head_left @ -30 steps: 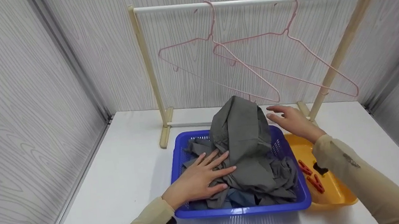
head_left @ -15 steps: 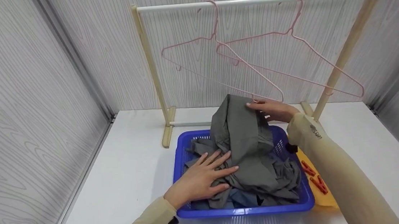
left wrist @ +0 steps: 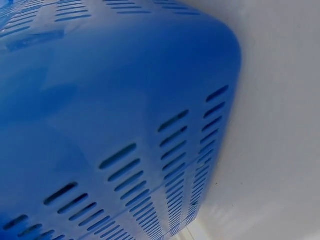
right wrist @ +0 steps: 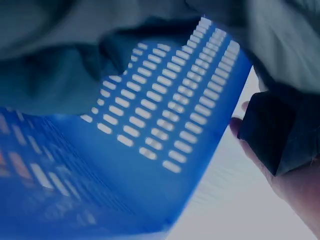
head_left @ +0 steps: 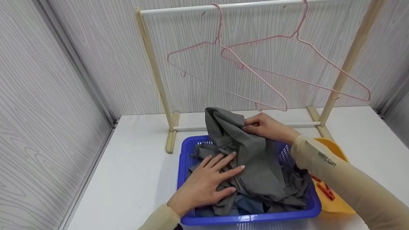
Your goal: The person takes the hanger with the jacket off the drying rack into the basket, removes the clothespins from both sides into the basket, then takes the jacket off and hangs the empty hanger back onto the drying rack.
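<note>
A blue perforated basket (head_left: 250,218) stands on the white table, holding a heap of crumpled grey clothing. A smaller patch of blue cloth (head_left: 249,202) shows near its front. My left hand (head_left: 206,181) rests on the left part of the heap with fingers spread. At the back right, my right hand (head_left: 267,127) pinches the upper edge of a grey garment (head_left: 256,162), whose raised top folds over to the left above the basket's back rim. The left wrist view shows only the basket's outer wall (left wrist: 120,90) and table. Grey fabric (right wrist: 45,80) hangs over the basket in the right wrist view.
Behind the basket stands a wooden rack with a white rod (head_left: 261,3). Two pink hangers hang from it, a left hanger (head_left: 220,22) and a right hanger (head_left: 305,14). A yellow basin (head_left: 334,207) with red clothespins (head_left: 326,192) sits right of the basket, partly under my right sleeve.
My right hand has come in from the right, taken hold of the grey garment's upper edge and drawn it; the raised top now leans left. My left hand has stayed in place.
</note>
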`<state>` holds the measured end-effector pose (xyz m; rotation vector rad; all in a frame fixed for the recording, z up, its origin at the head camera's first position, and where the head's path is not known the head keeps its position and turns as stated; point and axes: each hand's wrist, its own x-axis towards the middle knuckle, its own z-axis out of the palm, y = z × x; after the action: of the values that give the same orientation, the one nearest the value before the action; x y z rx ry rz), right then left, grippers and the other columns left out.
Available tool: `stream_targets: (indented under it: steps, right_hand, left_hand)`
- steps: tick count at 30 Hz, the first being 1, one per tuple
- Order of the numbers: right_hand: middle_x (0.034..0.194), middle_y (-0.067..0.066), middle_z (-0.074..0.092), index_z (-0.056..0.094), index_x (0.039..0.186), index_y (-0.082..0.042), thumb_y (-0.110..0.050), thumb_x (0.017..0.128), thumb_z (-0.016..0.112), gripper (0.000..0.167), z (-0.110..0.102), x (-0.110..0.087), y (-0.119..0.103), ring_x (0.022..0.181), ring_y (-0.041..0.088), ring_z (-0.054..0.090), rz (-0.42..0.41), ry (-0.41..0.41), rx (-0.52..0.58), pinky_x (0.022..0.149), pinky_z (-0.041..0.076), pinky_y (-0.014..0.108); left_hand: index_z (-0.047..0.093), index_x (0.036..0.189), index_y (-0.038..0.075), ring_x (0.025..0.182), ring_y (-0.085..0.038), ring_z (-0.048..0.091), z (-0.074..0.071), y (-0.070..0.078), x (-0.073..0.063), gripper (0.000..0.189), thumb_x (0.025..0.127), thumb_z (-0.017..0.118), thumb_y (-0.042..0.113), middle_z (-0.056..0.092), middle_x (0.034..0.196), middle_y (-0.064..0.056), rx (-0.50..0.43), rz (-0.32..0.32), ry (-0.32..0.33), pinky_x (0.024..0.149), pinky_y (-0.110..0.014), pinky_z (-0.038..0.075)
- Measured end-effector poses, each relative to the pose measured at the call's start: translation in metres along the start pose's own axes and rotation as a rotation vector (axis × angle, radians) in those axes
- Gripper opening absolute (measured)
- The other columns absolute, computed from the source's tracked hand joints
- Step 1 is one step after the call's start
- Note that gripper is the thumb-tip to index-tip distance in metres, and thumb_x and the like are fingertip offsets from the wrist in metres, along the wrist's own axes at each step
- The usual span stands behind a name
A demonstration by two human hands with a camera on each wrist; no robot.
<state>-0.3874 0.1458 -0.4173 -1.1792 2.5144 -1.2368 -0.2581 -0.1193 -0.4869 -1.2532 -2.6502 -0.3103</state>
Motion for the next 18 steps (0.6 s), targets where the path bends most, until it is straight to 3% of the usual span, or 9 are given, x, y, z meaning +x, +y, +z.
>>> stream_targets:
  steps: [5,8,10,12,13,18]
  right_hand:
    - [0.063,-0.004,0.042,0.063,0.078,-0.014,-0.01,0.101,0.055,0.025,0.007,-0.021,-0.019,0.052,0.01,0.039,-0.095,-0.095,-0.043,0.053,0.034,0.027]
    - [0.089,-0.005,0.064,0.072,0.092,-0.019,-0.008,0.1,0.057,0.02,0.01,-0.035,-0.03,0.079,0.01,0.061,-0.128,-0.151,-0.079,0.067,0.046,0.027]
    - [0.115,-0.004,0.067,0.074,0.102,-0.02,-0.006,0.099,0.058,0.021,0.015,-0.044,-0.037,0.109,0.014,0.061,-0.158,-0.194,-0.145,0.086,0.05,0.03]
    - [0.138,-0.002,0.056,0.074,0.114,-0.02,-0.008,0.099,0.059,0.024,0.021,-0.053,-0.044,0.133,0.02,0.045,-0.173,-0.235,-0.233,0.104,0.041,0.038]
    - [0.141,0.0,0.053,0.072,0.119,-0.02,-0.01,0.099,0.059,0.025,0.025,-0.058,-0.047,0.136,0.023,0.041,-0.178,-0.257,-0.289,0.108,0.037,0.041]
    - [0.152,0.003,0.04,0.058,0.14,-0.023,-0.038,0.104,0.049,0.039,0.043,-0.082,-0.06,0.145,0.03,0.023,-0.097,-0.327,-0.471,0.112,0.021,0.058]
  left_hand:
    - [0.02,0.156,0.039,0.144,-0.031,0.021,-0.004,0.002,0.0,0.065,0.099,0.044,0.058,0.015,0.162,-0.004,0.096,0.0,0.234,0.113,-0.052,0.023]
    - [0.022,0.157,0.032,0.147,-0.034,0.014,-0.006,0.001,0.001,0.067,0.099,0.045,0.058,0.012,0.163,-0.008,0.133,-0.013,0.356,0.115,-0.052,0.016]
    - [0.023,0.157,0.029,0.147,-0.037,0.012,-0.006,0.001,0.001,0.068,0.099,0.043,0.058,0.009,0.163,-0.01,0.144,-0.026,0.405,0.116,-0.053,0.011]
    - [0.022,0.158,0.028,0.147,-0.038,0.012,-0.007,0.001,0.002,0.068,0.1,0.04,0.058,0.007,0.164,-0.01,0.15,-0.042,0.408,0.116,-0.053,0.008]
    - [0.021,0.158,0.028,0.147,-0.038,0.011,-0.007,0.001,0.002,0.068,0.1,0.039,0.059,0.005,0.164,-0.009,0.149,-0.051,0.393,0.116,-0.053,0.006]
    - [0.013,0.158,0.035,0.15,-0.025,-0.003,-0.004,-0.001,0.002,0.063,0.102,0.029,0.06,-0.005,0.165,0.001,0.119,-0.1,0.185,0.117,-0.049,0.003]
